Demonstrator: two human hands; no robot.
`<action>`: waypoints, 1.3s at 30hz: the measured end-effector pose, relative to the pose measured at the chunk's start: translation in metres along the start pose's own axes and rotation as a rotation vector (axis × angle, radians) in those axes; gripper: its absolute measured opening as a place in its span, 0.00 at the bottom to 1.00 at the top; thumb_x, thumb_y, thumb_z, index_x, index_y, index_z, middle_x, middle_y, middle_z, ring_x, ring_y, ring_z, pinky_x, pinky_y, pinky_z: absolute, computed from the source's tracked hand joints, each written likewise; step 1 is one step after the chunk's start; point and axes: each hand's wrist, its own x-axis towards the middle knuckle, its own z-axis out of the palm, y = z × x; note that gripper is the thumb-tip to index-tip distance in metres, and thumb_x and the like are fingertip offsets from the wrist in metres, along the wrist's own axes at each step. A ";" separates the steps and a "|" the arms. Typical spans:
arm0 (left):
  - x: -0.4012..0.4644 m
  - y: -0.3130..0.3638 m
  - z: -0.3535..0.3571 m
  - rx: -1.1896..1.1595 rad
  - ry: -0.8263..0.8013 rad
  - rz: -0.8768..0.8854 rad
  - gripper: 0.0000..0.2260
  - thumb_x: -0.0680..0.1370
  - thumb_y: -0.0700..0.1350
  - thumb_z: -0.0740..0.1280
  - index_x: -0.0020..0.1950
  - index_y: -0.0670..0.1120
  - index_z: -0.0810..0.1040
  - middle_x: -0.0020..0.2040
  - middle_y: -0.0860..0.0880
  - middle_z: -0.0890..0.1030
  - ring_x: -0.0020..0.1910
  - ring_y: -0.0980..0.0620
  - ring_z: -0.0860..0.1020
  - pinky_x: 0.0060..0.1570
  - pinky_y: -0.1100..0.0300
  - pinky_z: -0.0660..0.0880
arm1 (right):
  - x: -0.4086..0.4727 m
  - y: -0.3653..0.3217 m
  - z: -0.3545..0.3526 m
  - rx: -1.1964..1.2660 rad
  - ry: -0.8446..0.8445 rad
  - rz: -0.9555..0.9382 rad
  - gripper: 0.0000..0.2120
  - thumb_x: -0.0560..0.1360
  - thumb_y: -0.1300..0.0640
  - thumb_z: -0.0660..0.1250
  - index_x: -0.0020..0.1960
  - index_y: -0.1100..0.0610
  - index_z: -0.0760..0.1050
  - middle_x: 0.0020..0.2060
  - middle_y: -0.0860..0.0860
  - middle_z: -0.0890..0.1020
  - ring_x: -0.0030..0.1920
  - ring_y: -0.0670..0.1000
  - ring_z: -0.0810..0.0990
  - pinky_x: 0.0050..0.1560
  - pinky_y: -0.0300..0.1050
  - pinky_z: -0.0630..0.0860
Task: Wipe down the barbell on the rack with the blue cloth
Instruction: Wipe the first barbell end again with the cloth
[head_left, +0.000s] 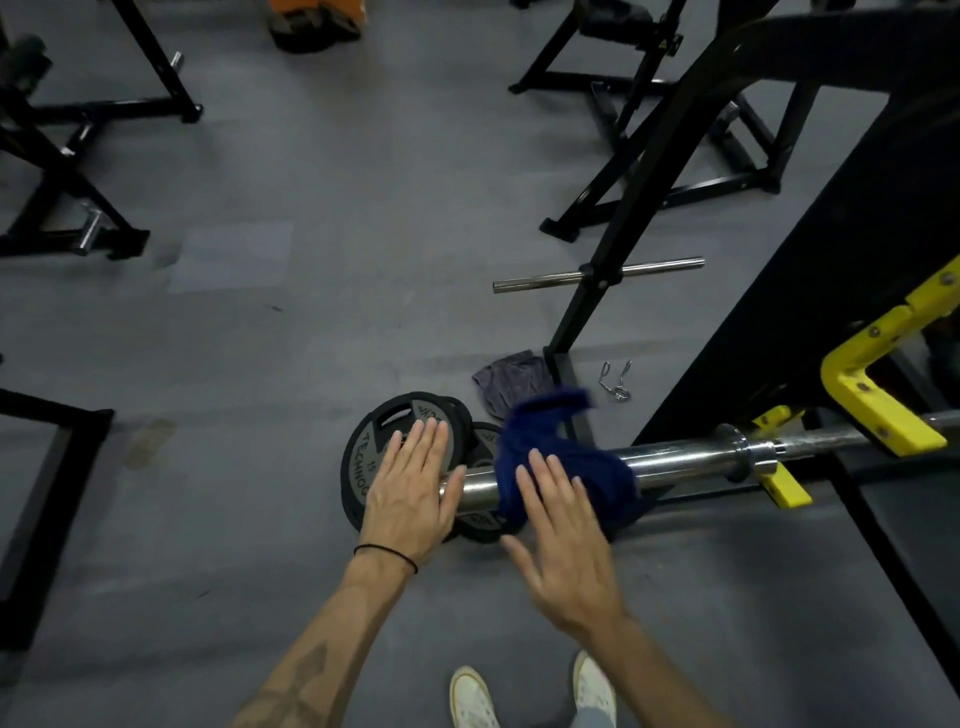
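Two white shoes (535, 693) stand on the grey floor (260, 338) at the bottom edge. Above them both hands spread wide and flat, holding nothing: the left hand (410, 488) lies over the sleeve's free end, its thumb touching the barbell (675, 457); the right hand (563, 540) hovers with its fingertips at the blue cloth (561, 457), which drapes over the sleeve. Under the sleeve lie two weight plates (363, 457). Farther on, the bar rests in a yellow rack hook (872, 395); a grey rag (506, 384) and one spring collar (615, 382) lie beyond.
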 end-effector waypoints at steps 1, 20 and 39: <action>0.006 -0.002 -0.001 0.002 0.005 -0.006 0.30 0.85 0.59 0.44 0.77 0.40 0.65 0.75 0.43 0.70 0.76 0.47 0.65 0.77 0.50 0.55 | 0.002 0.018 -0.007 -0.052 -0.027 -0.086 0.32 0.85 0.40 0.50 0.83 0.57 0.57 0.83 0.54 0.56 0.82 0.54 0.54 0.80 0.56 0.53; -0.035 -0.013 0.004 -0.165 0.104 -0.221 0.27 0.85 0.57 0.45 0.79 0.44 0.61 0.80 0.49 0.59 0.80 0.56 0.52 0.78 0.51 0.54 | 0.013 0.027 -0.008 -0.096 -0.040 -0.043 0.28 0.85 0.41 0.49 0.82 0.52 0.61 0.81 0.54 0.62 0.81 0.55 0.60 0.80 0.54 0.54; -0.044 -0.010 0.005 -0.206 0.092 -0.233 0.26 0.85 0.56 0.45 0.81 0.47 0.54 0.81 0.51 0.54 0.80 0.58 0.48 0.79 0.55 0.49 | 0.001 0.070 -0.026 -0.042 -0.007 0.148 0.30 0.85 0.41 0.50 0.80 0.56 0.65 0.78 0.57 0.66 0.78 0.59 0.64 0.77 0.60 0.60</action>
